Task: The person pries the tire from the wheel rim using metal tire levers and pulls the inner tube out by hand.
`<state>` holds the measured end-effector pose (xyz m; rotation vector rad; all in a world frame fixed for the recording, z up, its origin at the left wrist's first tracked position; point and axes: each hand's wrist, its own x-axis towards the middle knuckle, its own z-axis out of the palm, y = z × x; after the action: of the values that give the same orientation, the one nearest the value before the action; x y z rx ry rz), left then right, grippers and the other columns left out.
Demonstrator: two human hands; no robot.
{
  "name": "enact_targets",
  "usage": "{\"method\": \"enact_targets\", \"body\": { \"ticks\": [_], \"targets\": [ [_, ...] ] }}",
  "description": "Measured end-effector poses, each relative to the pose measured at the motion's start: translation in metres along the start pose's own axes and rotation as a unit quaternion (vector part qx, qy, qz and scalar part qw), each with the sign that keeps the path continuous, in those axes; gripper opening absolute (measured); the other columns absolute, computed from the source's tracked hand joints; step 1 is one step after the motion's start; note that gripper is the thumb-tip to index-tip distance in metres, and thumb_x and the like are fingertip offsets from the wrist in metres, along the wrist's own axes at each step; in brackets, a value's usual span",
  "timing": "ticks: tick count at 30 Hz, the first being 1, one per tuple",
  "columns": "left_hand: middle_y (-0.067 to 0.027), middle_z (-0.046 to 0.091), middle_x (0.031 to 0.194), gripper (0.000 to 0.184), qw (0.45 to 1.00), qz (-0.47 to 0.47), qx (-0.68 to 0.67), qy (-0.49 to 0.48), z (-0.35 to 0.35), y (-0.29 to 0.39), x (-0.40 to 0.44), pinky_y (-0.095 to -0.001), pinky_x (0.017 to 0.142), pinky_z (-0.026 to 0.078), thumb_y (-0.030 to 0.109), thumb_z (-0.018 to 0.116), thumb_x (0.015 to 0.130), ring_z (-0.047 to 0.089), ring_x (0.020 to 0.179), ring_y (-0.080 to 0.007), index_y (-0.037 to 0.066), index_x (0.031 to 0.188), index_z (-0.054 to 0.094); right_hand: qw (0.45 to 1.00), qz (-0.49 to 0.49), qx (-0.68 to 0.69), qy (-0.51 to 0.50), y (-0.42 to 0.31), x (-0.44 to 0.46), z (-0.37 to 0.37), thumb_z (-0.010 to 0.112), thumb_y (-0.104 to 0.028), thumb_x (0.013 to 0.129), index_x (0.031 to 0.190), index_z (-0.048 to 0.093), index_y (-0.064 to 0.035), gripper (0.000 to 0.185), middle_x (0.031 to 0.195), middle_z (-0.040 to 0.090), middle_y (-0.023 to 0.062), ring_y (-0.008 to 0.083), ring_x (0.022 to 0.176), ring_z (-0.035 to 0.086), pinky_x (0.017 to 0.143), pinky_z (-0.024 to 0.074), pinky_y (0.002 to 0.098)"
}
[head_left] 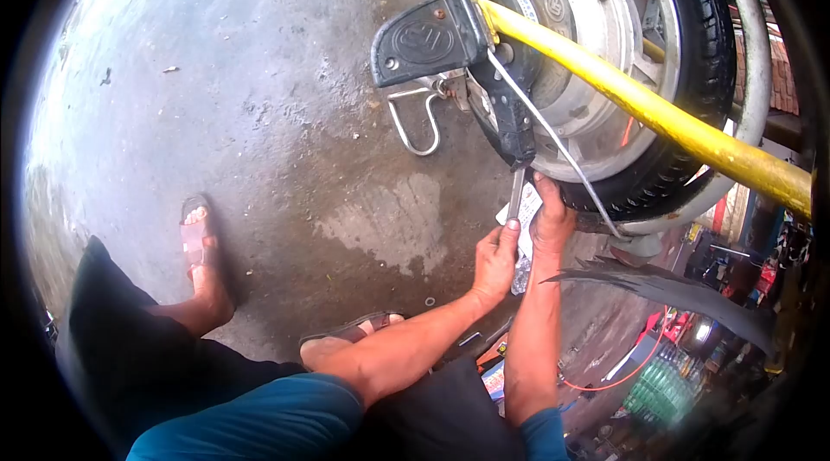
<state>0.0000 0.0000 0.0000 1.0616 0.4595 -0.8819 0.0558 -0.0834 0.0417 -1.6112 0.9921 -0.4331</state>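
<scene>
Floor is bare, stained concrete; at lower right we log mixed clutter, too blurred to sort. A yellow frame crosses the wheel, with a black cover near the hub.

Left grip: closed round a slim metal tool, thumb against the shaft. The tool stands just below the tip of a black housing; its working end is hidden. Right grip: beside the tool, under the tyre; whether it holds anything, we cannot tell.

Risks, our judgement: poor seating could let the tool slip under load, knocking knuckles against the housing or the other hand. Should the wheel turn, the right fingers could be pinched. Both hands work close together, leaving little clearance.
</scene>
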Motion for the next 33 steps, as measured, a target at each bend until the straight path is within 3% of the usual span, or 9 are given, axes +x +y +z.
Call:
{"method": "enact_targets", "body": {
  "ticks": [5, 6, 8, 11, 15, 18, 22, 26, 33],
  "targets": [
    [-0.0125, 0.058, 0.067, 0.063, 0.992, 0.098, 0.05, 0.061, 0.031, -0.011, -0.012, -0.0381, 0.066, 0.046, 0.053, 0.043, 0.097, 0.054, 0.067, -0.0193, -0.006, 0.091, 0.062, 0.999, 0.045, -0.001, 0.029, 0.004, -0.007, -0.021, 0.067, -0.006, 0.078, 0.107, 0.062, 0.001, 0.03, 0.103, 0.063, 0.0071, 0.0183, 0.095, 0.058, 0.089, 0.0429, 0.0317],
    [-0.0209, 0.06, 0.072, 0.067, 0.994, 0.015, 0.103, 0.015, 0.014, -0.005, -0.009, -0.0415, 0.072, 0.047, 0.056, 0.04, 0.097, 0.058, 0.073, -0.0242, -0.008, 0.095, 0.062, 0.999, 0.037, -0.003, 0.027, 0.003, -0.009, -0.015, 0.067, -0.005, 0.079, 0.107, 0.063, 0.0012, 0.03, 0.103, 0.064, 0.0072, 0.0183, 0.095, 0.058, 0.089, 0.0427, 0.0316],
    [-0.0238, 0.059, 0.066, 0.074, 0.978, -0.013, 0.203, -0.041, -0.019, 0.03, -0.002, -0.0429, 0.068, 0.047, 0.061, 0.039, 0.095, 0.058, 0.066, -0.0273, -0.008, 0.078, 0.061, 0.999, 0.032, -0.016, 0.033, -0.006, -0.012, -0.003, 0.067, -0.005, 0.078, 0.107, 0.063, 0.0018, 0.029, 0.103, 0.064, 0.0075, 0.0184, 0.096, 0.058, 0.089, 0.0423, 0.0315],
    [-0.0232, 0.058, 0.06, 0.08, 0.89, -0.033, 0.42, -0.174, -0.068, 0.116, 0.037, -0.0458, 0.064, 0.047, 0.064, 0.037, 0.094, 0.062, 0.062, -0.0334, -0.007, 0.064, 0.06, 0.994, 0.06, -0.051, 0.072, -0.011, -0.002, 0.006, 0.067, -0.005, 0.078, 0.107, 0.063, 0.0029, 0.031, 0.105, 0.064, 0.0081, 0.0195, 0.098, 0.058, 0.091, 0.0413, 0.0316],
    [-0.0268, 0.066, 0.09, 0.077, 0.69, 0.016, 0.669, -0.276, -0.077, 0.228, 0.069, -0.0466, 0.082, 0.05, 0.064, 0.038, 0.093, 0.065, 0.093, -0.0406, -0.006, 0.083, 0.068, 0.997, -0.005, -0.027, 0.072, -0.013, -0.013, 0.016, 0.067, -0.006, 0.076, 0.106, 0.064, 0.0035, 0.032, 0.108, 0.064, 0.0087, 0.0208, 0.098, 0.058, 0.092, 0.0411, 0.0318],
    [-0.0264, 0.066, 0.091, 0.071, 0.681, 0.094, 0.674, -0.269, -0.084, 0.224, 0.077, -0.0451, 0.085, 0.049, 0.061, 0.039, 0.094, 0.064, 0.094, -0.0403, -0.005, 0.1, 0.066, 0.997, -0.019, -0.036, 0.059, -0.01, -0.01, 0.014, 0.068, -0.007, 0.076, 0.108, 0.063, 0.0036, 0.034, 0.109, 0.064, 0.0091, 0.0214, 0.098, 0.058, 0.092, 0.0413, 0.0326],
    [-0.0246, 0.067, 0.095, 0.077, 0.705, 0.03, 0.674, -0.218, -0.102, 0.204, 0.059, -0.0466, 0.085, 0.05, 0.067, 0.041, 0.089, 0.064, 0.099, -0.0394, -0.004, 0.091, 0.069, 0.997, -0.024, -0.01, 0.073, -0.013, -0.018, 0.02, 0.071, -0.011, 0.076, 0.11, 0.062, 0.0044, 0.038, 0.11, 0.064, 0.0101, 0.0217, 0.1, 0.058, 0.094, 0.0413, 0.0333],
    [-0.024, 0.067, 0.09, 0.069, 0.837, 0.038, 0.515, -0.183, -0.138, 0.136, 0.051, -0.0455, 0.082, 0.049, 0.063, 0.047, 0.089, 0.064, 0.095, -0.0381, -0.002, 0.101, 0.066, 0.99, -0.119, -0.011, 0.069, 0.003, -0.014, 0.02, 0.073, -0.008, 0.075, 0.118, 0.056, 0.0056, 0.048, 0.116, 0.06, 0.0128, 0.0217, 0.107, 0.056, 0.097, 0.0408, 0.0354],
    [-0.0135, 0.063, 0.084, 0.065, 0.938, -0.064, 0.278, -0.198, -0.111, 0.102, 0.039, -0.0378, 0.075, 0.046, 0.055, 0.05, 0.093, 0.058, 0.081, -0.0206, -0.007, 0.108, 0.063, 0.993, 0.0, -0.065, 0.094, -0.019, -0.014, 0.022, 0.071, -0.001, 0.072, 0.122, 0.051, 0.0047, 0.054, 0.119, 0.058, 0.0128, 0.0231, 0.106, 0.057, 0.099, 0.0406, 0.0349]
  ]
}}
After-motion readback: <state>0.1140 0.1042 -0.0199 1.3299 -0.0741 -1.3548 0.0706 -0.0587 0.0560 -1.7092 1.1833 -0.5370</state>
